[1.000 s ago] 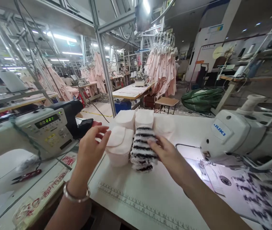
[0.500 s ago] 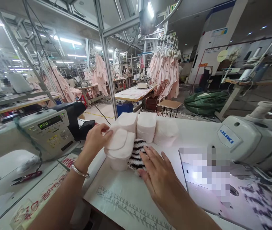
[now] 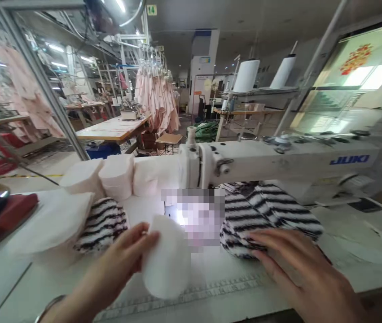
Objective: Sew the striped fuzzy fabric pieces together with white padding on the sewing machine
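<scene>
My left hand (image 3: 123, 262) pinches a white fabric piece (image 3: 167, 262) and holds it above the table near the front edge. My right hand (image 3: 298, 269) lies flat with fingers spread on a black-and-white striped fuzzy fabric (image 3: 268, 211) that sits under the arm of a white JUKI sewing machine (image 3: 278, 157). A small stack of striped pieces (image 3: 101, 224) lies to the left of my left hand, beside a stack of white pieces (image 3: 49, 224).
Three more stacks of white pieces (image 3: 116, 175) stand at the back of the white table (image 3: 217, 278), which has a ruler printed along its front. Pink garments (image 3: 157, 98) hang on racks behind. Thread cones (image 3: 246, 74) stand above the machine.
The view has swung right to the sewing machine. My left hand lifted a white piece off the stack and brought it right. My right hand left the small striped stack for the striped fabric under the machine.
</scene>
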Tool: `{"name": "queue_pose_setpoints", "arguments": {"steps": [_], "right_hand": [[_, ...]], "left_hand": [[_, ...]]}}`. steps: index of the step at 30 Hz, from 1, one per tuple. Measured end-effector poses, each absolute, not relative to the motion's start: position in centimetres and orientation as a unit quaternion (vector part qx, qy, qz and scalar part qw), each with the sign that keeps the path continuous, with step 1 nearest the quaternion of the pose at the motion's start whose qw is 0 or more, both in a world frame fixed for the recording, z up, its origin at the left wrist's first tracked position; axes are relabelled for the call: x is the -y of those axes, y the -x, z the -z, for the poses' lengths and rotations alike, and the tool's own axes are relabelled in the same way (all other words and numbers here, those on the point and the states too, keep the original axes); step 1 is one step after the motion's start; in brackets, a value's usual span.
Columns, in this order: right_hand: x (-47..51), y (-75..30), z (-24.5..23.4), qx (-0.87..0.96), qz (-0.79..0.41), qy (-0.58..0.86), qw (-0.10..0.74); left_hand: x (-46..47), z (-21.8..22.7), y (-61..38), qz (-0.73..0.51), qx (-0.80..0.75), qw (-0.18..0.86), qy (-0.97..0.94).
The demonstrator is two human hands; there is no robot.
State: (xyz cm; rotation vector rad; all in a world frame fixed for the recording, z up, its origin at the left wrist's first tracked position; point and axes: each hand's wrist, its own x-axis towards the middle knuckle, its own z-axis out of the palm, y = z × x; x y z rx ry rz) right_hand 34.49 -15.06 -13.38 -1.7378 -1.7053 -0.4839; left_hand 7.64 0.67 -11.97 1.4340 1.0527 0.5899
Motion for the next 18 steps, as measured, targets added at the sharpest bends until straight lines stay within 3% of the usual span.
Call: {"name": "queue_pose_setpoints", "arguments": {"steps": [2,5,7,9,12,14,18], "right_hand": [[15.4,-36.5,13.6,0.651,0.183,0.667,0.313],[14.6,-38.1,13.7,0.649,0.124,0.670,0.337],[13.7,-38.4,13.2,0.616,0.079,0.696,0.359],[13.0,-38.4,12.2,0.573,0.074,0.725,0.375],[13.0,-37.4,10.6,0.581,0.152,0.706,0.375],[13.7,-35.9,10.3,0.642,0.208,0.651,0.347],[16.0,-31.9,12.5,0.756,0.248,0.531,0.291]], "left_hand": [[-0.1,13.7,-8.2,-0.160,-0.451,0.567,-0.671],[-0.4,13.8,-7.8,-0.147,-0.474,0.344,-0.797],[-0.3,12.6,-7.9,-0.157,-0.456,0.265,-0.835],[0.6,11.3,-8.8,-0.135,-0.404,0.366,-0.827],[2.9,10.6,-11.6,-0.069,-0.281,0.695,-0.659],[4.3,11.0,-13.7,-0.060,-0.190,0.849,-0.490],[5.2,12.8,-16.1,-0.091,-0.156,0.930,-0.318]]}}
